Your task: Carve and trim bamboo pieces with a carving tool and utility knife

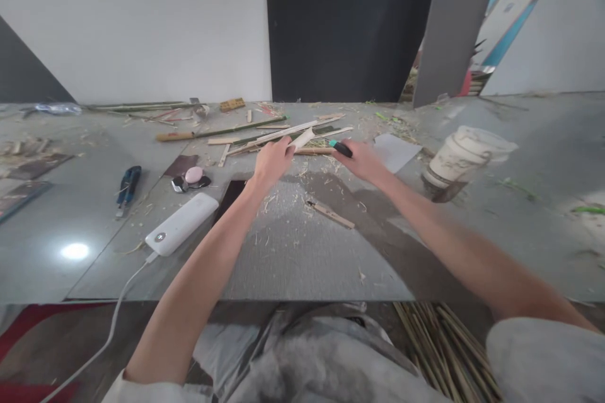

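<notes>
My left hand (274,160) is closed around a pale split bamboo piece (303,137), which points up and to the right. A short way to the right, my right hand (362,160) grips a black-and-teal handled tool (342,148); its working end is too blurred to make out. Beyond both hands lies a loose pile of bamboo strips (269,133), some green and some pale. Between my forearms, a small flat wooden piece with a dark tip (331,215) rests on the grey table (293,258) among fine shavings.
At left are a white power bank (182,225) with a cable, blue pliers-like tool (127,189) and pink round item (193,174). A stained white container (466,157) and paper sheet (396,151) lie right. Bamboo stalks (447,349) stand below the table edge.
</notes>
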`<state>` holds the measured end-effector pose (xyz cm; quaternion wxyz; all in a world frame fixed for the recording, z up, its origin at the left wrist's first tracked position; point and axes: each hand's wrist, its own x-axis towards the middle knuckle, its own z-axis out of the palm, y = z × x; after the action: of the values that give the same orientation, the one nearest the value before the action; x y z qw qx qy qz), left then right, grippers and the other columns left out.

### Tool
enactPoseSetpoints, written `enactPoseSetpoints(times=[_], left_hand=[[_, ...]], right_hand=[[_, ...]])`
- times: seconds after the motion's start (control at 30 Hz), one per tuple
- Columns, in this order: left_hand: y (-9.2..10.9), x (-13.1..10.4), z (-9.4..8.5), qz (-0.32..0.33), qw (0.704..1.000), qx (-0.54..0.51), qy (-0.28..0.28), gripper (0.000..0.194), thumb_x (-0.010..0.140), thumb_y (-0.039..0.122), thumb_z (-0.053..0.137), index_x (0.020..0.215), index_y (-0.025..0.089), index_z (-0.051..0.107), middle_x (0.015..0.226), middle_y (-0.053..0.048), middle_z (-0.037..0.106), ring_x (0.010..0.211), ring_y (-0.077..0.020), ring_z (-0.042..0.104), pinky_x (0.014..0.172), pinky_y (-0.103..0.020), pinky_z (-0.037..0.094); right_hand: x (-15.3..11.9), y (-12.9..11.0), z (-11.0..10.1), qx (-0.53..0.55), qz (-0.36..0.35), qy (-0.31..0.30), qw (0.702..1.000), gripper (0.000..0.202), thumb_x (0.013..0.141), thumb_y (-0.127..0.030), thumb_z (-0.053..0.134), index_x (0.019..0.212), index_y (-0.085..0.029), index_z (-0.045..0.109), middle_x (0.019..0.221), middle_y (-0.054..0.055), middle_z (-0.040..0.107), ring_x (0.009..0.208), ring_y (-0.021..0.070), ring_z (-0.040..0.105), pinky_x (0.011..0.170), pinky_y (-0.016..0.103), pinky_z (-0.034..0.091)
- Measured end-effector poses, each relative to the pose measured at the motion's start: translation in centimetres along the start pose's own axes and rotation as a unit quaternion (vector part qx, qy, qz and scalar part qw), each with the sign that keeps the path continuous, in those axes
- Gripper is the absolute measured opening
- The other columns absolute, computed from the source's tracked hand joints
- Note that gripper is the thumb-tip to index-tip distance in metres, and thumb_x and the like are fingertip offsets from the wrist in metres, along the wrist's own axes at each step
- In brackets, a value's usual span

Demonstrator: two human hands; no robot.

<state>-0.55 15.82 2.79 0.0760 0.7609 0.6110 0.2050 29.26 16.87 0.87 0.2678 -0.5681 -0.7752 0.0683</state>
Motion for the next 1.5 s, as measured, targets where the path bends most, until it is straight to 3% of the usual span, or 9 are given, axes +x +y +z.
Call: enactPoseSetpoints(times=[0.2,0.37,0.57,0.77,0.93,1.13,1.23,1.37,1.5], left_hand=[[-1.0,0.0,0.6,0.014,1.0,-0.023,-0.004,0.05,0.12,0.051,0.087,0.16,0.021,0.079,0.163,-0.015,0.081,0.141,-0.031,0.083,0.121,-0.056,0.076],[-2.1,-0.5,1.2,0.027,0.999,-0.041,-0.022,0.051,0.12,0.051,0.088,0.16,0.021,0.079,0.162,-0.015,0.081,0.141,-0.0311,0.083,0.121,-0.056,0.077],[-3.7,-1.7,0.8,0.036,0.995,-0.084,-0.036,0.051,0.12,0.051,0.088,0.16,0.02,0.079,0.162,-0.015,0.081,0.141,-0.0314,0.083,0.121,-0.056,0.076],[-4.4,-2.4,0.2,0.034,0.985,-0.165,-0.049,0.05,0.12,0.051,0.088,0.158,0.02,0.08,0.16,-0.015,0.082,0.139,-0.0305,0.084,0.119,-0.055,0.077],[-4.3,-2.2,0.8,0.045,0.976,-0.213,-0.025,0.047,0.12,0.051,0.087,0.154,0.019,0.081,0.151,-0.013,0.084,0.13,-0.0274,0.085,0.113,-0.051,0.079],[-3.7,-2.6,0.3,0.099,0.958,-0.27,0.015,0.025,0.111,0.025,0.087,0.134,0.023,0.076,0.098,0.0,0.084,0.078,-0.0144,0.079,0.085,-0.03,0.071],[-3.3,-3.2,-0.2,0.137,0.945,-0.298,0.008,0.035,0.101,0.023,0.09,0.131,0.026,0.074,0.093,0.002,0.081,0.073,-0.0151,0.077,0.072,-0.027,0.064],[-2.7,-3.8,-0.1,0.181,0.93,-0.32,-0.003,0.042,0.097,0.022,0.088,0.136,0.027,0.073,0.088,0.002,0.077,0.069,-0.0152,0.073,0.067,-0.027,0.061],[-1.7,-4.3,0.4,0.227,0.921,-0.317,0.002,0.031,0.1,0.027,0.08,0.131,0.026,0.075,0.082,0.003,0.07,0.064,-0.0138,0.064,0.061,-0.027,0.055]], right_hand=[[-4.2,1.5,-1.6,0.007,-0.006,-0.021,1.0,0.044,0.118,-0.068,0.064,0.097,-0.029,0.063,0.089,0.01,0.075,0.078,0.0281,0.063,0.075,0.042,0.037],[-7.3,-0.2,-1.2,0.016,-0.054,-0.091,0.994,0.06,0.121,-0.082,0.06,0.092,-0.029,0.065,0.082,0.007,0.075,0.073,0.0255,0.064,0.073,0.04,0.039],[-9.4,-3.7,1.0,-0.016,-0.109,-0.177,0.978,0.042,0.118,-0.066,0.079,0.099,-0.028,0.076,0.09,0.006,0.084,0.08,0.0233,0.069,0.074,0.037,0.034],[-9.8,-3.5,1.9,-0.066,-0.116,-0.215,0.968,0.016,0.113,-0.042,0.082,0.107,-0.027,0.083,0.095,0.009,0.087,0.082,0.025,0.07,0.073,0.038,0.032],[-9.3,-2.5,1.5,-0.072,-0.1,-0.182,0.976,0.014,0.111,-0.038,0.079,0.11,-0.025,0.084,0.098,0.01,0.087,0.082,0.026,0.071,0.073,0.039,0.036],[-8.9,-1.7,0.4,-0.022,-0.068,-0.083,0.994,0.038,0.116,-0.06,0.074,0.097,-0.028,0.075,0.085,0.007,0.08,0.074,0.0248,0.068,0.071,0.039,0.04],[-8.7,-1.1,-0.3,0.002,-0.051,0.0,0.999,0.044,0.121,-0.066,0.062,0.109,-0.027,0.076,0.095,0.01,0.083,0.081,0.0272,0.07,0.074,0.041,0.044],[-8.6,-0.7,-0.9,0.071,-0.065,0.113,0.989,0.053,0.118,-0.078,0.065,0.106,-0.028,0.075,0.088,0.007,0.077,0.084,0.0279,0.067,0.081,0.043,0.048],[-8.9,-1.2,-0.5,0.102,-0.078,0.106,0.986,0.051,0.117,-0.078,0.064,0.108,-0.029,0.07,0.088,0.006,0.072,0.084,0.0277,0.064,0.081,0.043,0.045]])
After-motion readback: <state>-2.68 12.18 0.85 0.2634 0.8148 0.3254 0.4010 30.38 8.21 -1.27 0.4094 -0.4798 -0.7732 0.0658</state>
